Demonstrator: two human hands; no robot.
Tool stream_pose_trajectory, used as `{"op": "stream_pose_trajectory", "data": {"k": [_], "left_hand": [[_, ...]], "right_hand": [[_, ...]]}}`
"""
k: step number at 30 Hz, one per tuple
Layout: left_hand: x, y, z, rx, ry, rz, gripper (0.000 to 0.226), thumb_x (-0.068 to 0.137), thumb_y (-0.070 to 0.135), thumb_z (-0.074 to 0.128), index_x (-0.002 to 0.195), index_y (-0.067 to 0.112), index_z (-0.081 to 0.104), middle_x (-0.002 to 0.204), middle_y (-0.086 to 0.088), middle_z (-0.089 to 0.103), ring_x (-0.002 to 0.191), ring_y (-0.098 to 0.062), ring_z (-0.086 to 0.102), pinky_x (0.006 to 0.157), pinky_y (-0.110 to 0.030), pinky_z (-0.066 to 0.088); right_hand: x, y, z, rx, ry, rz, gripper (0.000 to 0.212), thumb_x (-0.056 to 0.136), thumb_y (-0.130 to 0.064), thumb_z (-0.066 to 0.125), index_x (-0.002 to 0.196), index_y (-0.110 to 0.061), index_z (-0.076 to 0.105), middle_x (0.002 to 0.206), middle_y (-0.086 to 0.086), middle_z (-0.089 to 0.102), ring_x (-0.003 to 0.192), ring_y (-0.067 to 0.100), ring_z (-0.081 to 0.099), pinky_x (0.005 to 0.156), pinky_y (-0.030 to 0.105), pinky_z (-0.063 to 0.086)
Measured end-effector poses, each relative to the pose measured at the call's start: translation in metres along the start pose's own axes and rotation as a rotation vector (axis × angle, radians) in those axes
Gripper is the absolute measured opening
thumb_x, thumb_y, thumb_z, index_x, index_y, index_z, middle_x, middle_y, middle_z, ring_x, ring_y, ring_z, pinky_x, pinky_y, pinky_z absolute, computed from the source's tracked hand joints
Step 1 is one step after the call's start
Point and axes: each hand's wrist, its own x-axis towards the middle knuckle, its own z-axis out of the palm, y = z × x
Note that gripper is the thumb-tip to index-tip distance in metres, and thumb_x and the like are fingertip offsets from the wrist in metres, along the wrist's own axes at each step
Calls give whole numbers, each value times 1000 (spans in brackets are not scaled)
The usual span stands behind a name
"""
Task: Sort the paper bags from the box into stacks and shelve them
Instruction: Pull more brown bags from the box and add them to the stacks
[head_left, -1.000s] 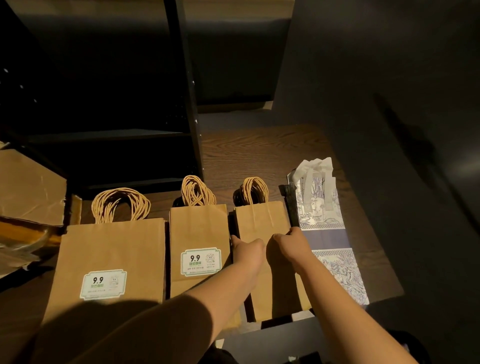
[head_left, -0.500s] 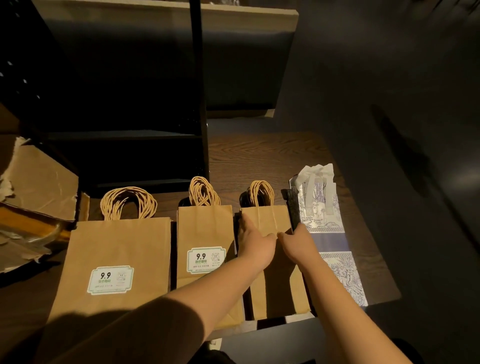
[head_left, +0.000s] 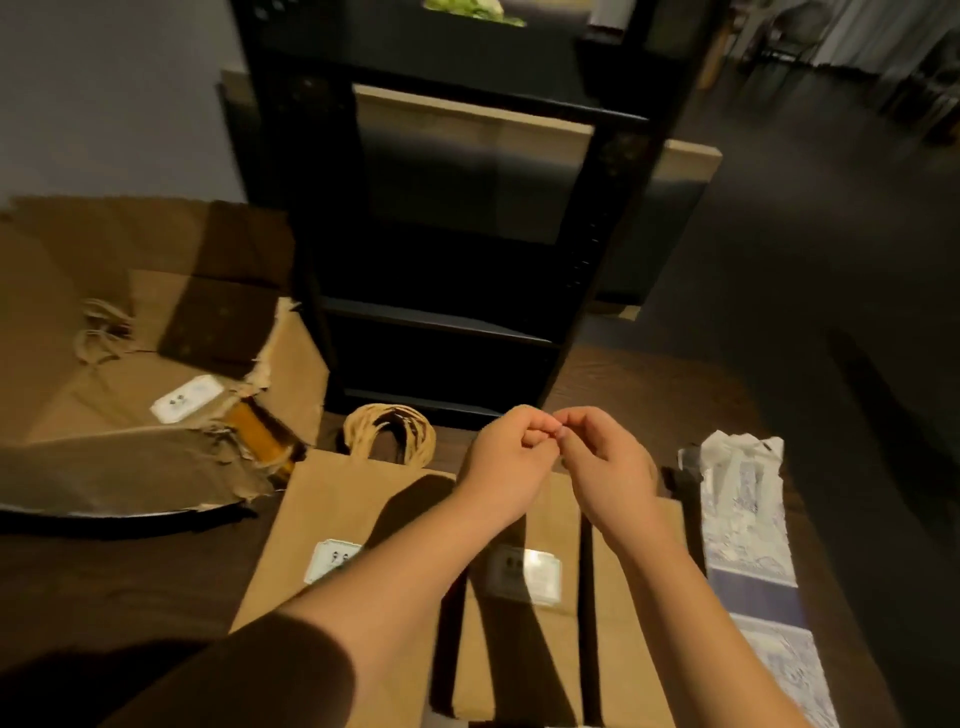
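Both hands raised above the bags, meeting fingertip to fingertip just in front of the shelf; left hand with fingers curled in, knuckles up; right hand likewise curled, thumb and forefinger drawn together against the left's; we cannot tell whether anything is pinched between them, the spot is too small and blurred; forearms bare, running in from the near edge.

Below the hands, on a dark wood-grain table, four flat stacks side by side; large bag at left, brown kraft paper, matte, with twisted paper-cord handles looped at its far end and a pale label; mid bag narrower, same kraft, glossy label catching light; small bag right of it, plain kraft, top hidden under the right wrist; printed bag furthest right, white and blue pattern, crumpled at its far end.

Box at far left, torn corrugated cardboard, flaps ragged; inside it more kraft bags with a label showing; shelf behind, black metal, upright posts, flat dark boards.
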Motion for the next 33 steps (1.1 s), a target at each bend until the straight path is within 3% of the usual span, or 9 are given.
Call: {"op": "stream_pose_trajectory", "data": {"k": [5, 10, 16, 20, 24, 26, 29, 31, 33], "left_hand": [[-5, -13, -106, -1, 94, 112, 11, 94, 18, 58, 96, 28, 61, 89, 9, 64, 87, -4, 62, 78, -22, 52], [-12, -35, -227, 59, 187, 116, 20, 92, 17, 61, 87, 37, 60, 81, 12, 64, 76, -1, 62, 72, -25, 54], [-3, -70, -360, 250, 210, 59, 10, 94, 21, 59, 95, 30, 64, 73, 12, 59, 62, -2, 52, 60, -21, 42], [22, -111, -420, 341, 125, -55, 13, 92, 22, 59, 88, 34, 61, 66, 8, 57, 63, -13, 56, 63, -33, 48], [45, -141, -455, 503, -77, -216, 9, 91, 26, 59, 86, 34, 60, 87, 7, 63, 81, -13, 61, 69, -30, 49], [50, -156, -466, 596, -191, -302, 4, 92, 26, 59, 92, 30, 62, 95, 2, 65, 85, -16, 61, 71, -32, 49], [48, -178, -472, 666, -319, -411, 21, 95, 24, 58, 114, 18, 64, 107, -7, 65, 97, -24, 61, 83, -36, 49], [43, -185, -470, 675, -404, -466, 29, 96, 24, 57, 122, 13, 61, 114, -11, 64, 100, -26, 61, 88, -39, 50], [40, -188, -469, 703, -479, -469, 27, 97, 23, 56, 121, 10, 60, 121, -15, 63, 95, -25, 59, 90, -37, 49]], "right_hand": [[10, -66, 68, -38, -94, -202, 19, 98, -16, 49, 103, -27, 63, 94, -13, 65, 88, 2, 62, 79, 28, 55], [18, -126, 151, -55, -163, -284, 15, 96, -19, 54, 104, -28, 64, 91, -13, 66, 85, -1, 62, 79, 27, 55], [44, -190, 241, 1, -234, -202, 16, 97, -17, 51, 98, -25, 65, 88, -12, 67, 82, 1, 64, 78, 24, 55], [71, -219, 304, -106, -380, -111, 13, 95, -17, 51, 98, -21, 63, 90, -4, 68, 85, 15, 66, 77, 34, 54], [95, -230, 362, -387, -551, -64, 23, 93, -13, 52, 111, -10, 66, 96, 6, 65, 83, 20, 60, 63, 26, 46], [104, -228, 389, -548, -638, -16, 27, 94, -13, 52, 115, -4, 66, 98, 10, 61, 80, 20, 56, 60, 25, 44], [114, -219, 416, -806, -751, 51, 30, 100, -17, 46, 120, -1, 61, 99, 10, 55, 66, 15, 49, 52, 21, 38], [120, -209, 425, -880, -781, 83, 28, 99, -14, 48, 120, -1, 61, 106, 13, 58, 77, 18, 53, 51, 19, 38], [124, -198, 434, -910, -806, 120, 27, 97, -11, 52, 119, 0, 62, 116, 15, 61, 94, 25, 59, 60, 22, 43]]}}
